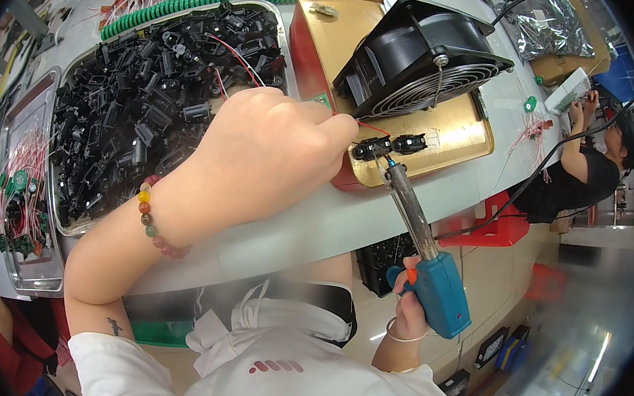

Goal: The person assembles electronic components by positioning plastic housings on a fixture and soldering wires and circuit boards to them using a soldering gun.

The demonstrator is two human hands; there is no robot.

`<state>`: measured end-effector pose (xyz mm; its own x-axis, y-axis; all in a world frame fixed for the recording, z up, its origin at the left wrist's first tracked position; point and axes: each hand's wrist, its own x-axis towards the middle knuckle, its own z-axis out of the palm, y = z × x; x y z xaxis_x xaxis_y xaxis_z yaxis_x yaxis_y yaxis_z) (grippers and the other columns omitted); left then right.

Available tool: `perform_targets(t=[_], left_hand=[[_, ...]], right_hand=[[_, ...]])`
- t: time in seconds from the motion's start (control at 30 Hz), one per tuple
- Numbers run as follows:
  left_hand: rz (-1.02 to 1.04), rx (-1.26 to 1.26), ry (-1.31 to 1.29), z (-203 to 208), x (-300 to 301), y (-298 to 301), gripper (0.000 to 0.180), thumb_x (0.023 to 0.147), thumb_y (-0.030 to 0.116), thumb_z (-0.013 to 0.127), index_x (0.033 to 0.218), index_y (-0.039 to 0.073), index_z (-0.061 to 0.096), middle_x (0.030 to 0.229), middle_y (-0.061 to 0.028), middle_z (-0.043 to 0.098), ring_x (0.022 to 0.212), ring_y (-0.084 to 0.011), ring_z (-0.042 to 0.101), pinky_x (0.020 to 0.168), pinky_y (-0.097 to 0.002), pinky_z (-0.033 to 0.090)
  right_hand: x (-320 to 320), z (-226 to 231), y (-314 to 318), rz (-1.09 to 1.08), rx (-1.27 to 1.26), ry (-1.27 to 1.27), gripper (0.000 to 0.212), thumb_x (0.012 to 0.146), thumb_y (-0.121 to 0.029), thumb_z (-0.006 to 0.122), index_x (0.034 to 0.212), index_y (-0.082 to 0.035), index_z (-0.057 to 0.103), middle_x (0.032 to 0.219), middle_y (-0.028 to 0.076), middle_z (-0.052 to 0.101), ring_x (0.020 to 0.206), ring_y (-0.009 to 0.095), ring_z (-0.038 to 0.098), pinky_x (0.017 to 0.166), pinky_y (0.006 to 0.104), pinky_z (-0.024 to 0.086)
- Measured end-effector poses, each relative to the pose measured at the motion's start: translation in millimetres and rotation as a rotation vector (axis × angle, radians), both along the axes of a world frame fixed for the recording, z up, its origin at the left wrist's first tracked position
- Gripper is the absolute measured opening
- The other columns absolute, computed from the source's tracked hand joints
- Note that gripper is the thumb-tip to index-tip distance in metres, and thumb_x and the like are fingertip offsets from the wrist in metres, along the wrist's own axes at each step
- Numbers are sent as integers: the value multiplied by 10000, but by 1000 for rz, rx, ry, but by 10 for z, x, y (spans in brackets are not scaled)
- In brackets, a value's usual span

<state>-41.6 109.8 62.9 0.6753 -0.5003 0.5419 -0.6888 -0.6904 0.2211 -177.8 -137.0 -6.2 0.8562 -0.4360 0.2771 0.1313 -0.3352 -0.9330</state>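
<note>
Item 1: left hand [261,148], curled closed, pinching red wire [231,53] at black connector [391,146]; steadies joint for tip.
Item 2: right hand [408,296], closed round blue soldering gun [431,268], finger at orange trigger; tip touching connector.
Item 3: connector sits on gold tin lid [443,134] edge, prob. as heat-safe rest.
Item 4: black fan [419,60] just behind, tilted toward joint, likely for fumes.
Item 5: steel tray [65,229] w/ black parts, near left arm for reach.

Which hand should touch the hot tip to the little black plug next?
The right hand, probably. It already grips the blue soldering gun, whose tip sits by the black connector. The left hand is busy steadying the red wire.
</note>
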Motion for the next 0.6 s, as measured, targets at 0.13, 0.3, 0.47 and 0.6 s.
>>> perform_targets(t=[0.13, 0.3, 0.47, 0.6], left_hand=[[-7, 8, 1, -3, 15, 14, 74, 742, 93, 694, 787, 73, 639, 603, -56, 590, 502, -233, 558, 480, -330, 439], [-2, -13, 11, -7, 14, 9, 77, 742, 97, 695, 787, 72, 639, 613, -59, 600, 506, -236, 561, 480, -332, 441], [-11, -2, -7, -9, 28, 12, 73, 744, 95, 695, 779, 73, 634, 611, -55, 598, 503, -235, 556, 478, -329, 437], [-6, -12, -23, 9, 9, -20, 75, 747, 94, 695, 774, 74, 628, 608, -52, 595, 487, -231, 537, 467, -326, 420]], right_hand=[[-5, -17, -12, 19, -20, -19, 59, 736, -33, 721, 778, -54, 685, 786, 72, 654, 674, 213, 630, 600, 273, 493], [4, -7, -24, 12, -22, -18, 58, 737, -33, 722, 779, -31, 683, 771, 76, 652, 665, 208, 632, 599, 268, 495], [-30, 97, -89, 183, 577, 55, 239, 778, -131, 709, 941, 7, 602, 804, 124, 648, 627, 169, 604, 538, 262, 460], [-50, -27, -225, 336, 323, -83, 514, 760, -232, 614, 1161, 78, 529, 1037, 190, 598, 583, 164, 520, 525, 270, 394]])
